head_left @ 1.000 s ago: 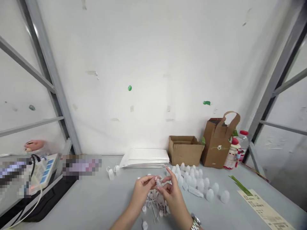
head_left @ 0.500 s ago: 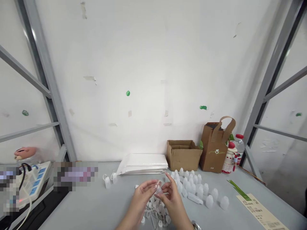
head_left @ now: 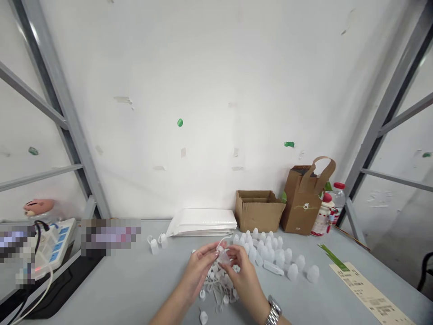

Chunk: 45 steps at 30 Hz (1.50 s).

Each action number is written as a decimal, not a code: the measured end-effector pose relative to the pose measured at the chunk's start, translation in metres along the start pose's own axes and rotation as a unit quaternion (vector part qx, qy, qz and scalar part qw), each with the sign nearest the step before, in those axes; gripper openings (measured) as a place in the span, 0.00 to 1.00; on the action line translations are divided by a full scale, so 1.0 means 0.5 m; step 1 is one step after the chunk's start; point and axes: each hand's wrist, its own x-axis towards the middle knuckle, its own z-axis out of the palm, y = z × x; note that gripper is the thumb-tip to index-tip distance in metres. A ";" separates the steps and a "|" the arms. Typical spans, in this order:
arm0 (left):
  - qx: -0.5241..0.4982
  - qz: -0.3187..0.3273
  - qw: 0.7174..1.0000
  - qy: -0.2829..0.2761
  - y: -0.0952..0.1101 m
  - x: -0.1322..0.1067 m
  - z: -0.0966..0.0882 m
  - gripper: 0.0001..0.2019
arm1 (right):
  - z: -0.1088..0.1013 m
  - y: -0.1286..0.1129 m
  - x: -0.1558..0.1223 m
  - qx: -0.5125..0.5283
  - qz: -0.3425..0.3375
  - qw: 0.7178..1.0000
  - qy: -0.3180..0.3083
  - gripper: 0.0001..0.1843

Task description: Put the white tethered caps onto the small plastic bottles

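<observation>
My left hand (head_left: pixel 199 267) and my right hand (head_left: pixel 244 273) meet above the grey table (head_left: pixel 135 284), fingers pinched together on one small translucent plastic bottle (head_left: pixel 223 255). A thin white loop sticks up from the bottle toward my fingertips. Under my hands lies a pile of small white caps with tethers (head_left: pixel 218 289). Just right of my hands stands a cluster of several small translucent bottles (head_left: pixel 270 257). A metal watch is on my right wrist.
Two capped bottles (head_left: pixel 157 243) stand to the left. A stack of white bags (head_left: pixel 203 222), an open cardboard box (head_left: pixel 259 210), a brown paper bag (head_left: pixel 304 198) and drink bottles (head_left: pixel 329 207) line the wall. A power strip (head_left: pixel 50 243) sits far left; a printed sheet (head_left: pixel 368 293) lies right.
My hands stay together on the small bottle, the fingers shifting slightly around it. The camera view has swayed a little; nothing on the table has moved.
</observation>
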 end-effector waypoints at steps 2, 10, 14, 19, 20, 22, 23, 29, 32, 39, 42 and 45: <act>-0.012 0.004 1.000 -0.014 0.000 -0.002 -0.004 0.16 | -0.003 -0.006 -0.001 -0.029 0.000 1.000 -0.010 0.13; -0.026 0.011 0.999 -0.026 0.002 -0.011 -0.005 0.13 | -0.012 -0.011 -0.005 -0.164 -0.111 0.980 -0.021 0.06; -0.043 0.007 0.999 -0.010 0.000 -0.016 0.003 0.11 | -0.017 -0.001 -0.008 -0.218 -0.188 0.957 -0.037 0.08; -0.043 0.002 0.999 0.004 -0.004 -0.016 0.006 0.11 | -0.019 0.005 -0.007 -0.253 -0.237 0.938 -0.017 0.09; -0.045 -0.001 0.999 0.004 -0.005 -0.015 0.006 0.11 | -0.020 0.005 -0.007 -0.258 -0.234 0.937 -0.016 0.08; -0.056 -0.006 0.998 -0.004 -0.008 -0.014 0.007 0.11 | -0.020 0.004 -0.008 -0.267 -0.224 0.937 -0.022 0.06; -0.064 -0.006 0.998 -0.011 -0.010 -0.013 0.007 0.10 | -0.019 0.004 -0.009 -0.270 -0.222 0.937 -0.026 0.05; -0.109 -0.009 0.994 -0.027 -0.022 -0.013 0.004 0.09 | -0.014 -0.002 -0.019 -0.266 -0.216 0.939 -0.019 0.05; -0.124 -0.023 0.992 -0.013 -0.023 -0.014 0.006 0.09 | -0.012 -0.008 -0.022 -0.259 -0.218 0.941 -0.012 0.06; -0.129 -0.042 0.991 -0.005 -0.015 -0.022 0.002 0.10 | -0.010 -0.023 -0.028 -0.269 -0.212 0.939 -0.022 0.08; -0.140 -0.053 0.989 -0.001 -0.016 -0.025 0.002 0.10 | -0.010 -0.023 -0.028 -0.268 -0.209 0.940 -0.017 0.07; -0.153 -0.066 0.986 0.016 -0.016 -0.025 0.006 0.09 | -0.008 -0.019 -0.028 -0.271 -0.216 0.938 -0.006 0.06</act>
